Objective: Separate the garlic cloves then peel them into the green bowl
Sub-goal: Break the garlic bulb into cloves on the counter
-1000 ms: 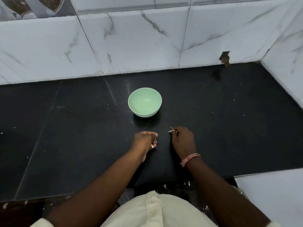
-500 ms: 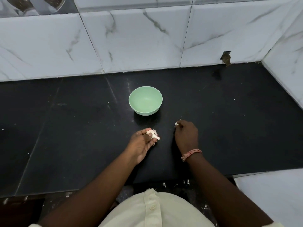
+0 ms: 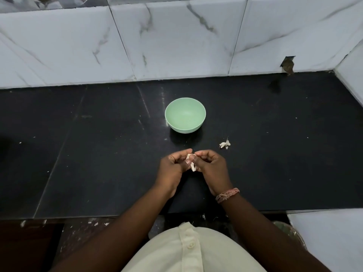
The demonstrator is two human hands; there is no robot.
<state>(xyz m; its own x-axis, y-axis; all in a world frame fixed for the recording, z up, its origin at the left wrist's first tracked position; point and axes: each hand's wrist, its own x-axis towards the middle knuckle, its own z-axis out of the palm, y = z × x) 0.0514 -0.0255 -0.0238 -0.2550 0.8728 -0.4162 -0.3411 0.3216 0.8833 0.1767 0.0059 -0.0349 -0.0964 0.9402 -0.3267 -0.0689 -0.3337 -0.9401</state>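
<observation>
The green bowl point(image 3: 185, 114) stands on the black counter, and nothing shows inside it. Just in front of it my left hand point(image 3: 172, 169) and my right hand point(image 3: 211, 169) meet over the counter. Both pinch a small pale garlic piece point(image 3: 192, 165) between their fingertips; most of it is hidden by my fingers. A little scrap of garlic skin and root point(image 3: 225, 144) lies on the counter to the right of the bowl, apart from both hands.
The black counter point(image 3: 98, 154) runs back to a white marble-tiled wall point(image 3: 176, 46) and a side wall at the right. A white surface point(image 3: 330, 236) sits at the lower right. Small white flecks dot the counter's front edge.
My right hand has left the skin and root scrap on the counter and moved left to join my left hand on the garlic piece.
</observation>
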